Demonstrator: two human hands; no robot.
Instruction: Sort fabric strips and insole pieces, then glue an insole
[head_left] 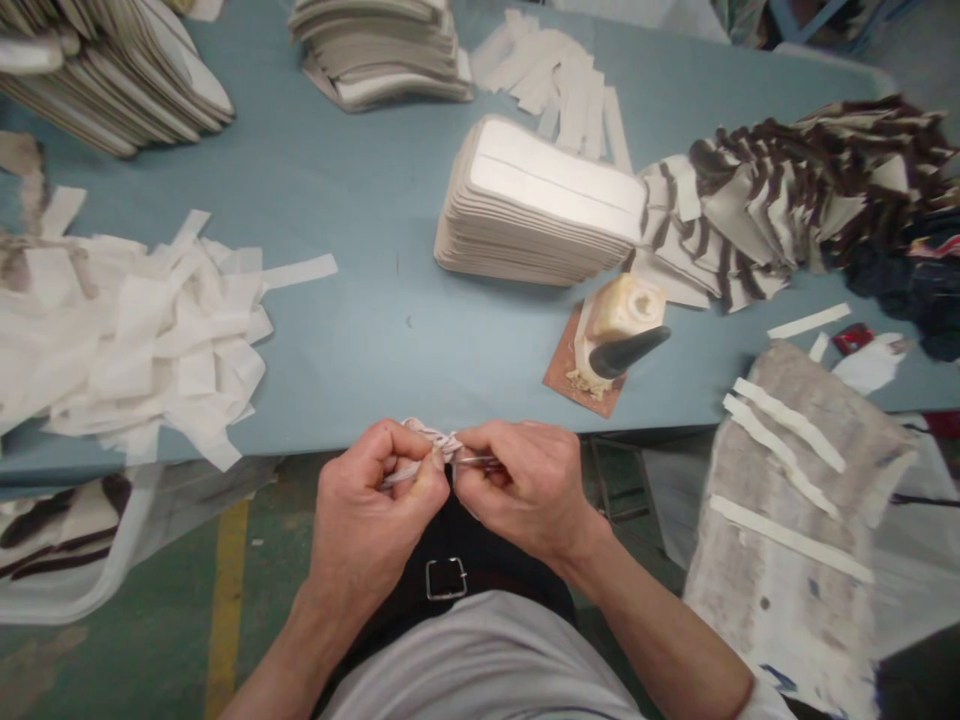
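My left hand [371,510] and my right hand [525,485] meet at the near edge of the blue table [360,250], both with fingers curled. Between them they pinch a small bunch of thin white strips [431,440]. A thin metal tip [480,461] shows at my right fingers; I cannot make out what tool it belongs to. A glue bottle with a dark nozzle [619,330] lies on a brown card just right of my hands.
A heap of peeled white paper strips [142,340] covers the table's left. A stack of white padded pieces [536,205] stands in the middle, with more stacks behind. Brown-and-grey fabric pieces [787,190] fan out at right. A grey board [795,480] bears white strips.
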